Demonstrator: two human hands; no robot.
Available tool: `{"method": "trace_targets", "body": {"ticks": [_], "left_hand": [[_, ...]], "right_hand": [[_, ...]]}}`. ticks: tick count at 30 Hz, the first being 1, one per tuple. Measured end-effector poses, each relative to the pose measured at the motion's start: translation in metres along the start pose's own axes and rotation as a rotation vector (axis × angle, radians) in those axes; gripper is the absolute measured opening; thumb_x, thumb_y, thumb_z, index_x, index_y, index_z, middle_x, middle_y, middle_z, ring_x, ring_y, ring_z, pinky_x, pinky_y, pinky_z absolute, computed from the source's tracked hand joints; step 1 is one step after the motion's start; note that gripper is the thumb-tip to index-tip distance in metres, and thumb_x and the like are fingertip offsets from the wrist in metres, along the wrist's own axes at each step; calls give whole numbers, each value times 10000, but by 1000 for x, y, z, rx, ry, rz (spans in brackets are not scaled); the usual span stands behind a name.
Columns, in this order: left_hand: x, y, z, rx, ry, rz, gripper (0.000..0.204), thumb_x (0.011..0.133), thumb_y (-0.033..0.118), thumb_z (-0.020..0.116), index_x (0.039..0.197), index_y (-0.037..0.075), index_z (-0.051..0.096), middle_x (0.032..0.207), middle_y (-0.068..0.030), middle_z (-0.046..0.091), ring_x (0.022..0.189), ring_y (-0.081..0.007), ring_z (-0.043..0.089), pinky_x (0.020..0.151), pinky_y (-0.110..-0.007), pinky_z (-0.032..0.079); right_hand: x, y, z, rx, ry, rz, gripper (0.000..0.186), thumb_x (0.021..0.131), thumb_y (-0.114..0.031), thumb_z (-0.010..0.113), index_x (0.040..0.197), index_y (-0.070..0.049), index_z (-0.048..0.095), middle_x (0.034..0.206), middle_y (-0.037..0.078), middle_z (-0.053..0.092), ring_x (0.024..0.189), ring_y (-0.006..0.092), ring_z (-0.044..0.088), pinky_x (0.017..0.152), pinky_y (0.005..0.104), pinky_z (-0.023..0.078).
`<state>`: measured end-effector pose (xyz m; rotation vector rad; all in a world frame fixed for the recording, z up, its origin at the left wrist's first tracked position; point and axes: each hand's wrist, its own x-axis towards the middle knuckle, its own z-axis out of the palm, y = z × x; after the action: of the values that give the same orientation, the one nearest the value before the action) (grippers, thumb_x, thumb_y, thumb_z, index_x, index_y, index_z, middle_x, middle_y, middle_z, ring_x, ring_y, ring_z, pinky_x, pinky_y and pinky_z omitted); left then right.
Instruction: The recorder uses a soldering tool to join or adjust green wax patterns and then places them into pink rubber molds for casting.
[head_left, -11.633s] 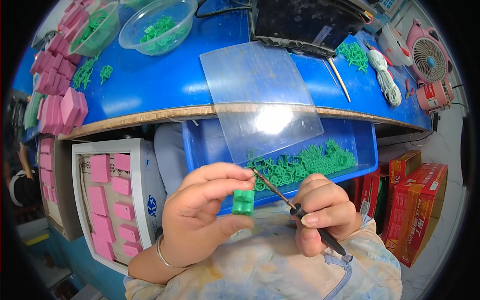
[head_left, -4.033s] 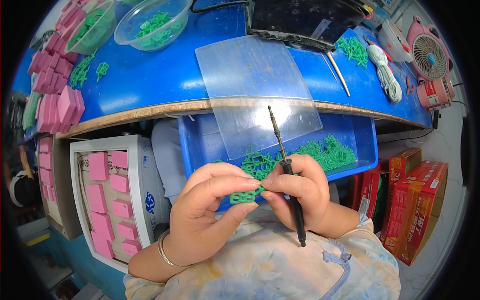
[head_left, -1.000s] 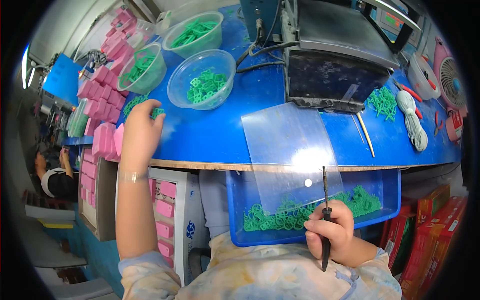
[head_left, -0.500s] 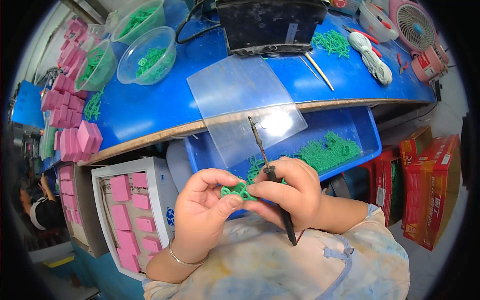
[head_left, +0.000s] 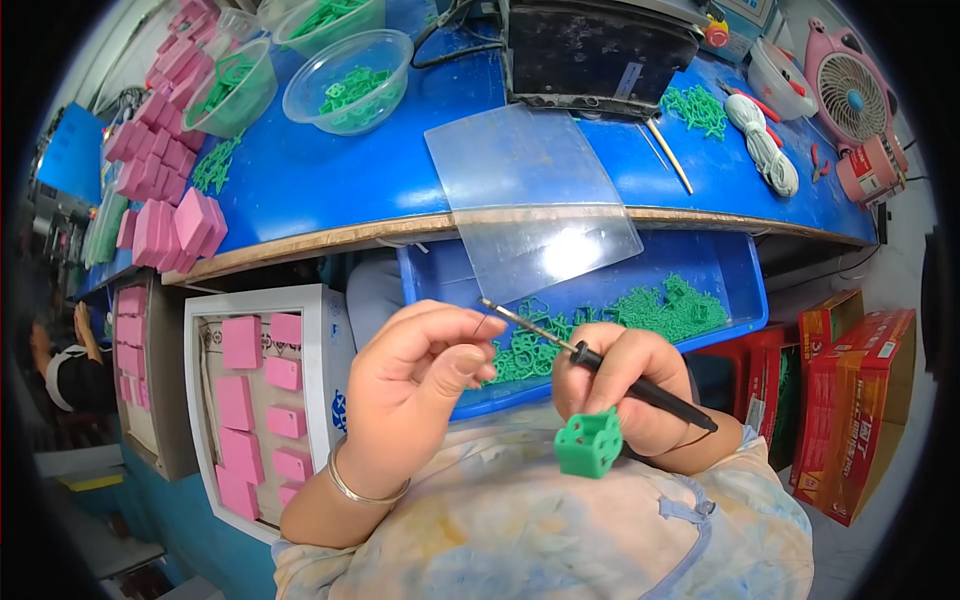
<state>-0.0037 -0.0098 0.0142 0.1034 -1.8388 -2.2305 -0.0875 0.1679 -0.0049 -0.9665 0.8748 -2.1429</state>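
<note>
1. Two hands work close over the lap: the right hand [head_left: 625, 385] is curled shut around a black-handled pick tool [head_left: 600, 363], and a green plastic cube part [head_left: 589, 442] sits at its near side, touching the lower fingers.
2. Left hand [head_left: 415, 385] has fingertips pinched together at the tool's thin tip; whether they grip anything cannot be told.
3. Beyond them, a blue bin [head_left: 745, 285] holds loose green parts [head_left: 650, 312].
4. Farther, a clear plastic sheet [head_left: 530, 200] overhangs the blue workbench [head_left: 330, 175].
5. Farthest left, clear bowls [head_left: 350, 80] hold green parts beside pink blocks [head_left: 180, 220].
</note>
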Motion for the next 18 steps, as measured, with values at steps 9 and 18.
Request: {"method": "trace_targets", "body": {"ticks": [9, 18], "left_hand": [[-3, -6, -2, 91, 42, 45, 129, 888, 72, 518, 805, -9, 572, 795, -60, 544, 601, -61, 438, 526, -205, 371], [-10, -18, -10, 376, 52, 216, 47, 864, 33, 518, 886, -9, 521, 838, -77, 529, 622, -86, 446, 565, -222, 378]], "right_hand": [[1, 2, -1, -137, 199, -92, 107, 831, -91, 612, 889, -22, 554, 771, 98, 526, 683, 142, 472, 624, 270, 395], [15, -11, -12, -1063, 106, -240, 187, 709, -23, 689, 860, -29, 579, 724, 89, 498, 555, 196, 461, 489, 284, 375]]}}
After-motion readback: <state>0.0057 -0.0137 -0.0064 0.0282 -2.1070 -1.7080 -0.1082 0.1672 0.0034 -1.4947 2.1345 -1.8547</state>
